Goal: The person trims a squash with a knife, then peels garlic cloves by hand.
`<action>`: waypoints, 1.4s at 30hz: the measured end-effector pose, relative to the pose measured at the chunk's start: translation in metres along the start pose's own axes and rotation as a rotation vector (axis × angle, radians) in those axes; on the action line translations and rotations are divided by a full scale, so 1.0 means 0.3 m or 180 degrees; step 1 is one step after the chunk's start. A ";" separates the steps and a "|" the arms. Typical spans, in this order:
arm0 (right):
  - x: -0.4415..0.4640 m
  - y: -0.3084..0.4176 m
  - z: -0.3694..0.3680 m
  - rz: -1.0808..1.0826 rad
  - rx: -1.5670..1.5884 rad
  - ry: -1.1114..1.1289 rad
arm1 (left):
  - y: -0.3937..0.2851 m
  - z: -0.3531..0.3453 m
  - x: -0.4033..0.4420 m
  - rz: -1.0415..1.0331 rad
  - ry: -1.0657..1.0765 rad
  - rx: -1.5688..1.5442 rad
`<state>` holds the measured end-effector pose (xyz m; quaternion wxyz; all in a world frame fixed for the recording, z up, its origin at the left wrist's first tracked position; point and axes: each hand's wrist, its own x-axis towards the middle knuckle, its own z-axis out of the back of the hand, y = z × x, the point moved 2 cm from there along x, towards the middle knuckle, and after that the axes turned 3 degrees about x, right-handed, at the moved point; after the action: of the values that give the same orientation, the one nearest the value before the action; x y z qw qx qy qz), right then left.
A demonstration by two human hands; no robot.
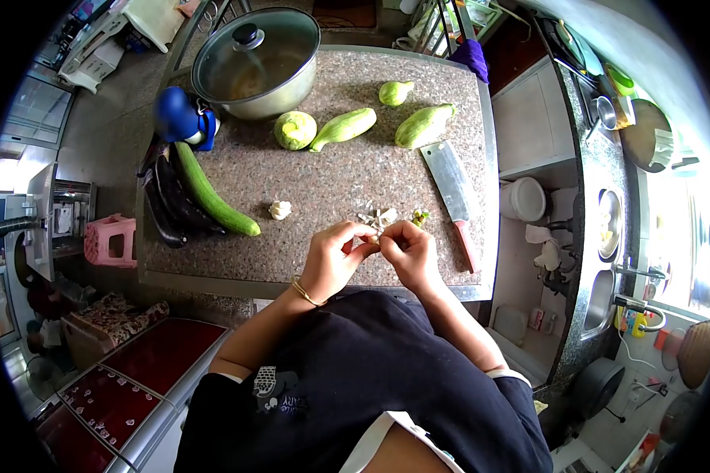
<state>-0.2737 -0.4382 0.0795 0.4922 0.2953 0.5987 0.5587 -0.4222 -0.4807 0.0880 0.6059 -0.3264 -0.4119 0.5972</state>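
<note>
My left hand [335,254] and my right hand [409,252] meet over the near part of the stone counter. Both are closed in a pinch, fingertips together on a small pale garlic clove [375,240], mostly covered by the fingers. Just beyond them lie papery garlic skins and pieces [379,217], with small green scraps [420,217] to the right. A whole garlic bulb [280,210] sits to the left of my left hand. To the right of my right hand lies a cleaver [453,189], its red handle towards me.
Several pale green squashes [424,126] lie farther back. A lidded pot [256,67] stands at the far left, beside a blue-topped object [183,118]. A long green gourd [213,193] and dark eggplants [173,197] line the left edge. A sink [599,299] is at right.
</note>
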 end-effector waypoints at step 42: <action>-0.025 0.025 -0.007 0.0403 0.0298 0.0068 | 0.027 -0.033 -0.004 0.2340 0.0732 -0.4275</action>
<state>-0.2745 -0.4442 0.0885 0.4350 0.3493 0.6096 0.5632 -0.4170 -0.4804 0.0764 0.0799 -0.7996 -0.4854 0.3445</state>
